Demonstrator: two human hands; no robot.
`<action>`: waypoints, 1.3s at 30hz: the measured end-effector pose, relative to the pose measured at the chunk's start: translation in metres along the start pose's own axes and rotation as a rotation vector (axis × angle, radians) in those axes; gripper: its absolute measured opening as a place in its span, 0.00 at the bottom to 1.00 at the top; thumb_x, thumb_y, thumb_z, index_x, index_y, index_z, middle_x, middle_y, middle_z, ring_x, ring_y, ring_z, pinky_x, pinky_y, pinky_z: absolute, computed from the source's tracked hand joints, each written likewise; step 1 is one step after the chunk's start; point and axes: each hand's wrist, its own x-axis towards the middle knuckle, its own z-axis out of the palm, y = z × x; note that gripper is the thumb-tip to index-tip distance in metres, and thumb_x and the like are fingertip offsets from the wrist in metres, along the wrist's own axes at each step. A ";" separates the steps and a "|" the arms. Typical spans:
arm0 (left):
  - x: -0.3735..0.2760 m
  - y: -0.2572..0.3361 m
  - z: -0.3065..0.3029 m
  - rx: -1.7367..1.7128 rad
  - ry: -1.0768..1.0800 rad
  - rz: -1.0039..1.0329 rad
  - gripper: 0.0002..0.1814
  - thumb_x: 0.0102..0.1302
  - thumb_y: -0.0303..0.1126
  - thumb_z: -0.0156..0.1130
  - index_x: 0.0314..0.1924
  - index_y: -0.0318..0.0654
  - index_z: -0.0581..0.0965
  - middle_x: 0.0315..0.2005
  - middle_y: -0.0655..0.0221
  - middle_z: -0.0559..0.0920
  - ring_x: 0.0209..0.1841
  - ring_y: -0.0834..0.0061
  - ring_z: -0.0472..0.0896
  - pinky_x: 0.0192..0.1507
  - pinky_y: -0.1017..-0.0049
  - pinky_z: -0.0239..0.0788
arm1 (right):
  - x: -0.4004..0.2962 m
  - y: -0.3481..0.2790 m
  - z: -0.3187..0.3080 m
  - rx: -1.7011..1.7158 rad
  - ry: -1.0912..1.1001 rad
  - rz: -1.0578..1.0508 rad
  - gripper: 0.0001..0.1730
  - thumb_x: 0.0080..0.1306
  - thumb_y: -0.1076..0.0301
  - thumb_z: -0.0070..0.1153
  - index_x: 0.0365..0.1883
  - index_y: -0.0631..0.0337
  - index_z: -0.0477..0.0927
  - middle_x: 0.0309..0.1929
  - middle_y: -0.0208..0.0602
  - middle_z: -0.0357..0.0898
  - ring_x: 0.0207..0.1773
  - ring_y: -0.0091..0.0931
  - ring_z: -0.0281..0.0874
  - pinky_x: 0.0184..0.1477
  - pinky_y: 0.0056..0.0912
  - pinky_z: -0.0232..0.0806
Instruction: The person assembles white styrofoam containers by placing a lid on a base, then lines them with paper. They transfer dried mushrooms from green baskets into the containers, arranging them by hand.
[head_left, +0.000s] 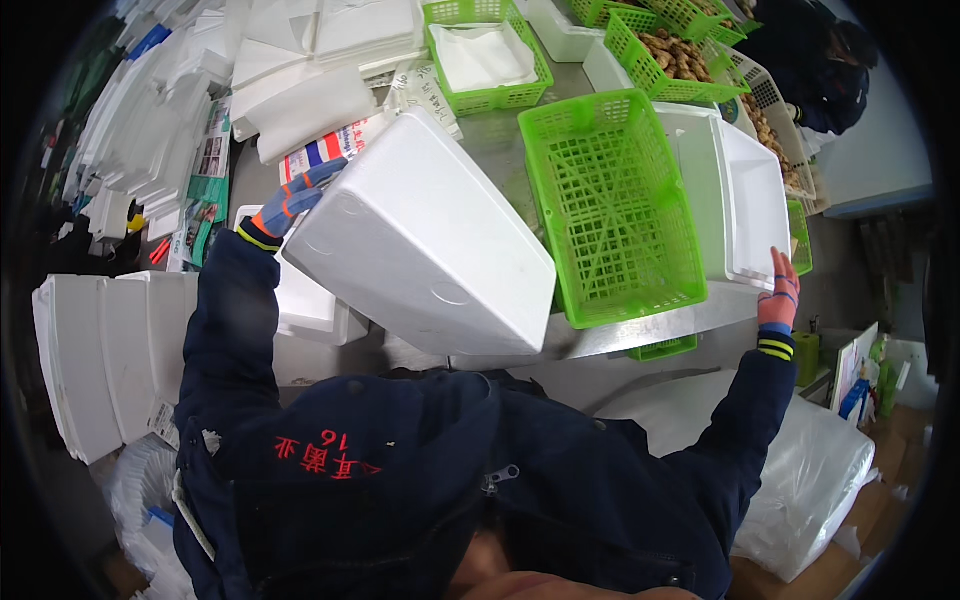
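Note:
My left hand (291, 201), in a blue and orange striped knit glove, is at the left edge of a white foam box (427, 255) and holds it tilted, its outside facing me. My right hand (780, 291), in a pink glove with blue stripes, touches the near rim corner of another white foam box (757, 202). Its fingers are stretched out, and whether they grip the rim is unclear. That box leans with its hollow turned to the right. Between the two boxes lies a green plastic basket (611, 217) with a lattice bottom.
Beneath the tilted box sits another foam box (307, 304). Nested foam boxes (112, 360) stand at left; foam lids (150, 127) are piled behind. A green basket (679, 71) holds ginger-like roots. At far right is another person (817, 67). A metal table edge (637, 330) runs before me.

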 end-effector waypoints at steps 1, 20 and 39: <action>-0.002 0.007 0.009 -0.010 0.003 0.002 0.29 0.62 0.34 0.55 0.62 0.34 0.63 0.60 0.65 0.67 0.61 0.75 0.63 0.63 0.76 0.51 | 0.005 -0.043 -0.020 0.058 0.123 -0.068 0.42 0.42 0.88 0.43 0.60 0.51 0.68 0.59 0.41 0.66 0.62 0.39 0.61 0.65 0.34 0.53; -0.095 0.045 0.161 0.882 0.314 0.633 0.20 0.50 0.24 0.55 0.46 0.37 0.77 0.47 0.54 0.74 0.49 0.54 0.72 0.53 0.61 0.63 | -0.014 -0.412 -0.046 1.410 -0.837 -0.488 0.16 0.57 0.69 0.43 0.39 0.68 0.78 0.44 0.44 0.76 0.49 0.32 0.71 0.54 0.32 0.60; -0.086 0.112 -0.005 0.147 -0.378 0.147 0.27 0.35 0.34 0.76 0.36 0.32 0.75 0.29 0.70 0.78 0.31 0.80 0.75 0.33 0.80 0.66 | 0.039 -0.327 -0.169 0.876 0.625 -0.466 0.17 0.60 0.64 0.59 0.47 0.61 0.77 0.36 0.35 0.80 0.36 0.25 0.78 0.36 0.24 0.70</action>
